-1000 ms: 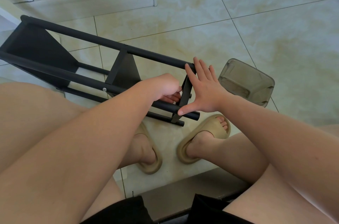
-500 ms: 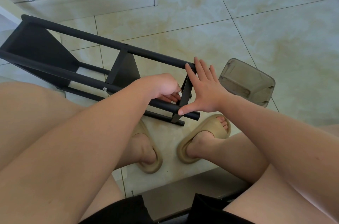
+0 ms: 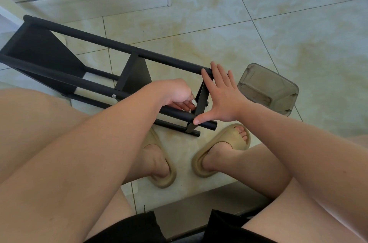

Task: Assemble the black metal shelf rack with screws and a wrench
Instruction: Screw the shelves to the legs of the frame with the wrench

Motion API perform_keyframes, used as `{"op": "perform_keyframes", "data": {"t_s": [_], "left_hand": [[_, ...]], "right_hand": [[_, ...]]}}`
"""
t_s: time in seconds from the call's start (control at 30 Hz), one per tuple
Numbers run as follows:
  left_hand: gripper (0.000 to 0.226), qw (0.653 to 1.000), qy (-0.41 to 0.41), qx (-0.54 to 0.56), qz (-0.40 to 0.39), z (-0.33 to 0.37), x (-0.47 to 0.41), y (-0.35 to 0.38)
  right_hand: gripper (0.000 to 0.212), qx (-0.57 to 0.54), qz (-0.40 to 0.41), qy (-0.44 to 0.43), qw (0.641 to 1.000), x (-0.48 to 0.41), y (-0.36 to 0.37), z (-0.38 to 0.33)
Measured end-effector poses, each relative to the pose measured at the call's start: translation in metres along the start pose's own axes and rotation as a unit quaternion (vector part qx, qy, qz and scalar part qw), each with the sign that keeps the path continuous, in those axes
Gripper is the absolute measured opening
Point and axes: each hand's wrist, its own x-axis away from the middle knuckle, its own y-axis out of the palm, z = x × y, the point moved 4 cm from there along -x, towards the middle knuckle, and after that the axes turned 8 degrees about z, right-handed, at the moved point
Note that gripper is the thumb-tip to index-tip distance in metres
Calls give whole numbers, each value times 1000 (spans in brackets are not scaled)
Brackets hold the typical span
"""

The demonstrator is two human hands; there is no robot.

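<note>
On the floor tiles point(image 3: 278, 33) lies the black metal rack point(image 3: 79, 81), tipped on its side. At its near end, the right hand point(image 3: 223, 95) presses flat and open against the end panel point(image 3: 201, 97). The left hand point(image 3: 175, 93) pinches a small silvery tool point(image 3: 193, 102), probably the wrench. The rack looks stiff, smooth and likely light, so grip a tube point(image 3: 171, 61).

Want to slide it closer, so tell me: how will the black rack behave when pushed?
Probably stiff: the black rack is tubes tied by panels. Likely slides easily, as its round tubes lie on glossy floor tile. Its near end may shift; the right hand presses flat against that end panel.
</note>
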Motion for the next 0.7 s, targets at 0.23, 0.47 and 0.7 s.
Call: {"op": "perform_keyframes", "data": {"t_s": [0.23,0.47,0.7], "left_hand": [[25,999,11,-32,-7,-1,3,-4],[26,994,31,-106,-12,2,9,-7],[27,976,79,-202,-23,3,11,-9]], "right_hand": [[154,1,-1,-2,1000,1,-1,0],[154,3,-4,-2,1000,1,-1,-1],[154,5,-4,-4,1000,0,0,0]]}}
